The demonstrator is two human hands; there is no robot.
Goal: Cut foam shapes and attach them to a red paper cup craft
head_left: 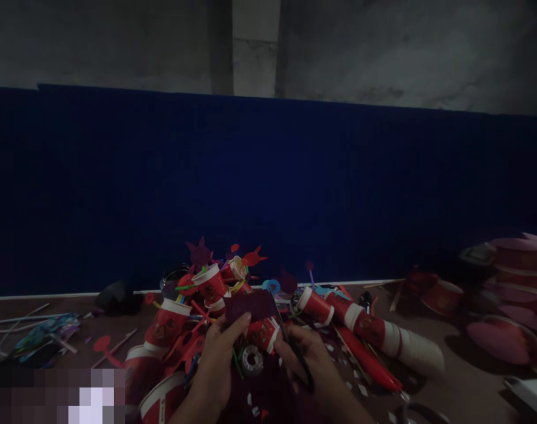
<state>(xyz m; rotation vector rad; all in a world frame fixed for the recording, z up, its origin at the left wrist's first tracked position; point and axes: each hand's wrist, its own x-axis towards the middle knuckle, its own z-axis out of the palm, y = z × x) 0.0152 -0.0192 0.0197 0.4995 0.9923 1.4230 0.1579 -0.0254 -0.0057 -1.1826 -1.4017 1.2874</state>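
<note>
1. Two bare hands work low in the head view, close together over a cluttered worktop [467, 377]. The left hand [218, 362] has its fingers [242, 321] pinched on the lower edge of a dark purple paper piece [251, 306], which stands just above the hand and in front of the heap of red paper cups [209, 285].
2. The right hand [306, 359] is clenched around the black handles of a pair of scissors [301, 365]; the blades seem to run up and left toward the paper, but in this dim light I cannot tell whether they touch it.
3. The paper's long axis lies roughly left to right, tilting slightly; it sits up and left of the right hand, and the left hand is the nearer one (it is already holding it).
4. A stack of nested cups [383, 335] lies on its side to the right of the hands, a small tape roll [252, 359] sits between the hands, and coloured straws and cut shapes poke from the heap.
5. Both wrists are cut off by the bottom edge, and the far right clutter is too dark to name.
</note>
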